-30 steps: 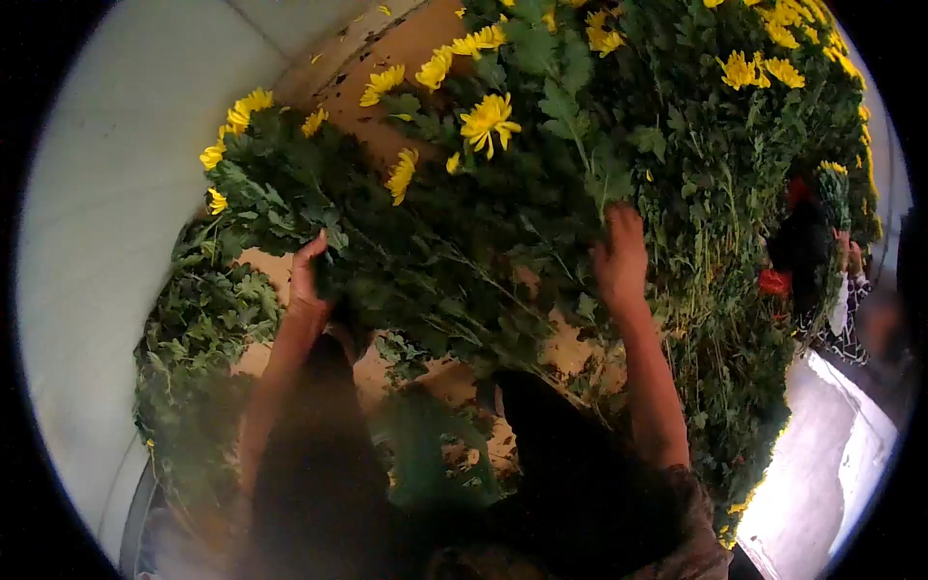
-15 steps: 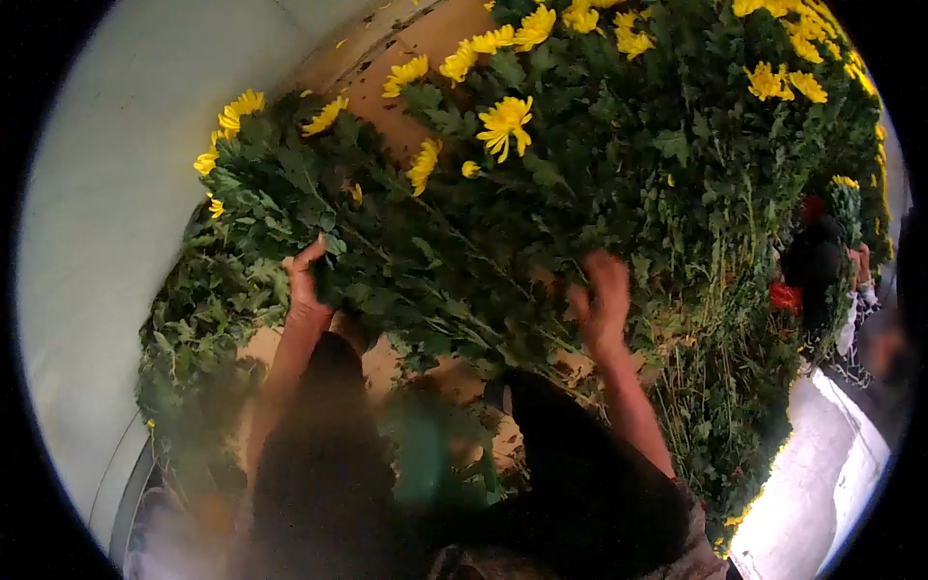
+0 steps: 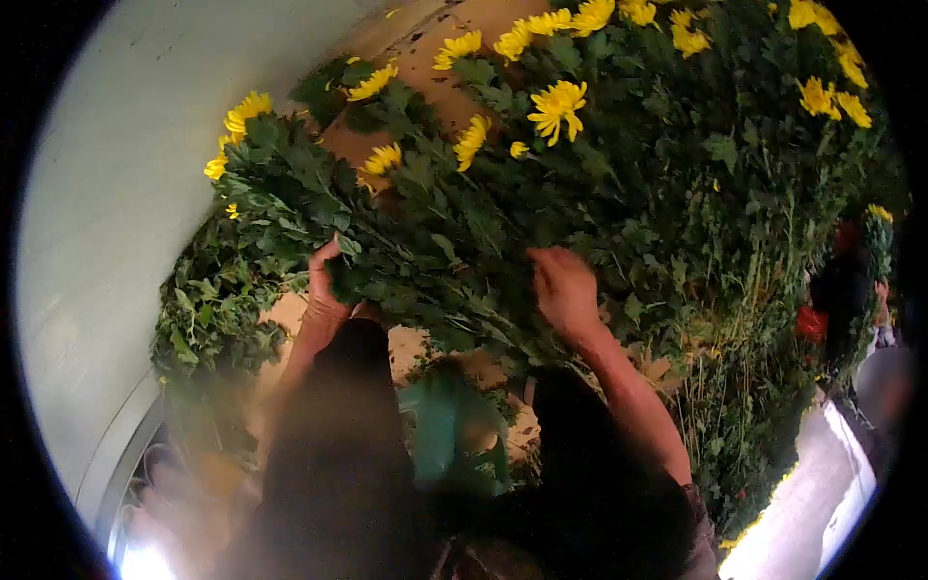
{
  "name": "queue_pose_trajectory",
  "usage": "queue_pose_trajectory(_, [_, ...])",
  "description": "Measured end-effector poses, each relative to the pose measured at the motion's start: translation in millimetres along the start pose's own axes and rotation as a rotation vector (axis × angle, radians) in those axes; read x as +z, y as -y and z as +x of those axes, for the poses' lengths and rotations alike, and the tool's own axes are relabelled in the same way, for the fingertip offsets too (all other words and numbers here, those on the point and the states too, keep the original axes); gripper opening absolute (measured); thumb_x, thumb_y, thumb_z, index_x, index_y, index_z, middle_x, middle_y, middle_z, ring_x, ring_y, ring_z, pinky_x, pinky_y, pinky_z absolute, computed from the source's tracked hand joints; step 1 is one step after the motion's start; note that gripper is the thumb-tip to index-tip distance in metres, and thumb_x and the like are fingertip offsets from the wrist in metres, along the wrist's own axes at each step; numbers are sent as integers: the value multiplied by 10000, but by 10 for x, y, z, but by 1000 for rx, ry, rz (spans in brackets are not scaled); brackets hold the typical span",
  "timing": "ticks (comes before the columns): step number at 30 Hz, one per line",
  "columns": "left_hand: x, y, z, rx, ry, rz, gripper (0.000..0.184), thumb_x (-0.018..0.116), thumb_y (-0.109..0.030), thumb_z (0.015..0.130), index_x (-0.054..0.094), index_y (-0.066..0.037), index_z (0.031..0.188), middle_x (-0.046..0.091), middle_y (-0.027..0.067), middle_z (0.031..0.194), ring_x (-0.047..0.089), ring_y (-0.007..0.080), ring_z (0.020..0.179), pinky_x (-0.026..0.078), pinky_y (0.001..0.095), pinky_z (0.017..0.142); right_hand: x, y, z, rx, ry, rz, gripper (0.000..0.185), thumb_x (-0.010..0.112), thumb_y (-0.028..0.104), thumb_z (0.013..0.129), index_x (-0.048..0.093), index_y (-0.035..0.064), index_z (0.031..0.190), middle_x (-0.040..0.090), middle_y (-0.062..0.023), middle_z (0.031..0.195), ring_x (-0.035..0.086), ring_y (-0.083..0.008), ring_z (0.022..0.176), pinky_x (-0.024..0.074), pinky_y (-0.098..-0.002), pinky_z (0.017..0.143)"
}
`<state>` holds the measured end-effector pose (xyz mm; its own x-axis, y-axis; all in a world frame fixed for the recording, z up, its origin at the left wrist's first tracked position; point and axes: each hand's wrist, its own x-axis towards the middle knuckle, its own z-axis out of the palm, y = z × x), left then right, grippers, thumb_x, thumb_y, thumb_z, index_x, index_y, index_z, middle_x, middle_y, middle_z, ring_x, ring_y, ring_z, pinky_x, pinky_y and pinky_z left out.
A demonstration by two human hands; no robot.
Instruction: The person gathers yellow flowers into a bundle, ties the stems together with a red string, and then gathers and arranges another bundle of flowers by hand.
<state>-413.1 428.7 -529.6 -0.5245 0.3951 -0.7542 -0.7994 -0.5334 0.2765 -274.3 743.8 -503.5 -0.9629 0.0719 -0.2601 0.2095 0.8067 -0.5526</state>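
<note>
My left hand [image 3: 327, 288] is closed around a bunch of yellow chrysanthemums [image 3: 290, 184], its thumb over the leaves. The blooms point up and left, and the leafy stems run down to the right. My right hand [image 3: 567, 295] is at the near side of the pile of chrysanthemums [image 3: 667, 184], its fingers bent together against the leaves. Whatever those fingertips pinch is lost in the dark foliage. Between the two hands lie more loose stems, with a large yellow bloom [image 3: 559, 109] above my right hand.
A pale wall [image 3: 126, 222] rises along the left. Cut greenery [image 3: 208, 309] is heaped beside it. Below my hands are my dark-clothed legs with a green object [image 3: 437, 435] between them. At the far right another person [image 3: 843, 290] is among the flowers.
My right hand has moved left and its fingers have come together at the stems. The view has shifted, so the flowers appear farther right. My left hand keeps its hold on the bunch.
</note>
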Motion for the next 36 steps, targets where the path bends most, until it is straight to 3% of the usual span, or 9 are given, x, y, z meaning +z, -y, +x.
queue_pose_trajectory(7, [-91, 42, 145, 31, 89, -1, 343, 618, -241, 817, 586, -64, 1109, 627, 73, 1044, 592, 246, 945, 483, 390, 852, -683, -348, 259, 45, -521, -182, 375, 662, 146, 776, 536, 67, 1120, 568, -135, 1037, 550, -333, 921, 469, -412, 717])
queue_pose_trajectory(13, [-51, 132, 245, -31, -57, 38, 322, 618, -225, 805, 602, -63, 1083, 631, 62, 1033, 595, 240, 936, 488, 379, 837, -534, -1081, 487, 65, -340, -505, 473, 703, 147, 731, 506, 59, 1152, 562, -138, 1061, 536, -343, 917, 459, -417, 727])
queue_pose_trajectory(19, [58, 136, 329, 1, -45, 30, 283, 637, -213, 800, 624, -57, 1036, 651, 66, 971, 616, 240, 884, 505, 373, 803, -1364, -505, 301, 325, -506, -209, 233, 588, 108, 845, 495, 23, 1041, 590, -210, 778, 575, -416, 707, 452, -451, 605])
queue_pose_trajectory(22, [426, 232, 205, 162, -86, 231, 266, 649, -221, 799, 632, -55, 1006, 658, 66, 940, 623, 233, 858, 511, 365, 786, -1696, -119, 400, 389, -369, -67, 200, 542, 111, 873, 483, -1, 1027, 611, -221, 803, 579, -423, 734, 452, -458, 621])
queue_pose_trajectory(24, [482, 181, 290, -9, -119, 98, 246, 675, -233, 787, 643, -63, 962, 665, 61, 904, 629, 224, 835, 513, 362, 770, -1571, 99, 483, 428, -191, 42, 231, 531, 139, 881, 470, -30, 1026, 612, -251, 808, 580, -439, 763, 453, -477, 641])
queue_pose_trajectory(28, [822, 243, 104, 141, -215, 290, 240, 677, -226, 787, 646, -71, 968, 665, 63, 915, 627, 226, 848, 510, 362, 779, -655, 160, 859, 249, 120, 114, 375, 557, 189, 881, 421, -43, 1143, 602, -280, 832, 577, -458, 809, 459, -506, 679])
queue_pose_trajectory(32, [790, 87, 248, -79, -214, 121, 219, 671, -214, 794, 651, -82, 968, 665, 60, 925, 623, 226, 860, 505, 362, 792, -102, -80, 1089, 269, 62, 212, 479, 595, 222, 870, 395, -27, 1227, 597, -264, 924, 578, -440, 832, 468, -485, 710])
queue_pose_trajectory(34, [779, 8, 257, -255, -259, -217, 538, 554, 143, 795, 405, -61, 1271, 479, 92, 1234, 505, 195, 1082, 434, 350, 955, -46, -131, 1009, 309, 87, 241, 500, 612, 232, 862, 396, -8, 1243, 592, -250, 994, 581, -428, 842, 471, -477, 719])
queue_pose_trajectory(36, [761, 201, 207, -36, -153, 24, 336, 608, -41, 801, 525, -64, 1125, 572, 80, 1084, 563, 211, 972, 470, 356, 878, -180, -30, 985, 11, -305, -146, 530, 649, 239, 817, 414, 36, 1247, 553, -202, 1117, 590, -391, 852, 485, -455, 737])
